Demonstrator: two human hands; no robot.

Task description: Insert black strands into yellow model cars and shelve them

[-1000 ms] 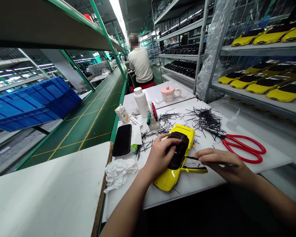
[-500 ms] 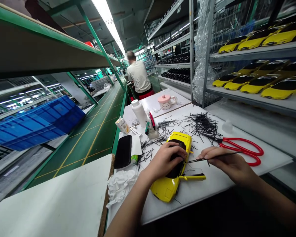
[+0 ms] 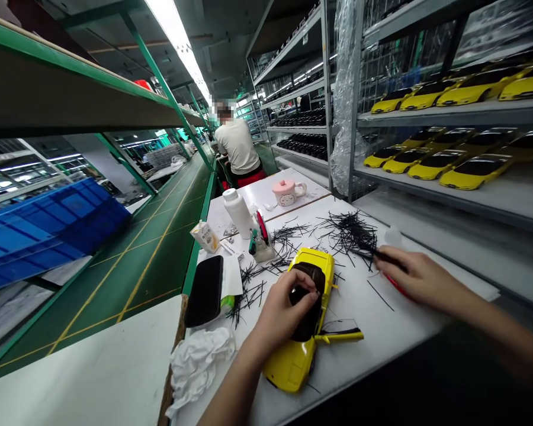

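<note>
A yellow toy car (image 3: 291, 364) with a black roof and dark windows lies on the white table, its side door (image 3: 342, 335) swung out. My left hand (image 3: 288, 299) rests over the car's roof, thumb and index finger pinched near the window edge; anything between them is too small to make out. To the right, my right hand (image 3: 415, 278) is closed around the scissors (image 3: 398, 286), gripping near their dark blades. Part of a red handle shows below the fingers; the rest is hidden by the hand. One loose black strip (image 3: 379, 296) lies between my hands.
Black strips (image 3: 353, 234) are heaped behind the car. A tool holder (image 3: 263, 251), white bottle (image 3: 237, 213), pink-lidded mug (image 3: 286, 192), phone (image 3: 204, 290) and crumpled tissue (image 3: 199, 361) surround it. Shelves (image 3: 426, 171) of yellow cars stand right; a person (image 3: 240, 148) sits ahead.
My right hand has left the car's side and the thin dark strip there, moving right onto the scissors. My left hand stays at the car. The view has shifted slightly.
</note>
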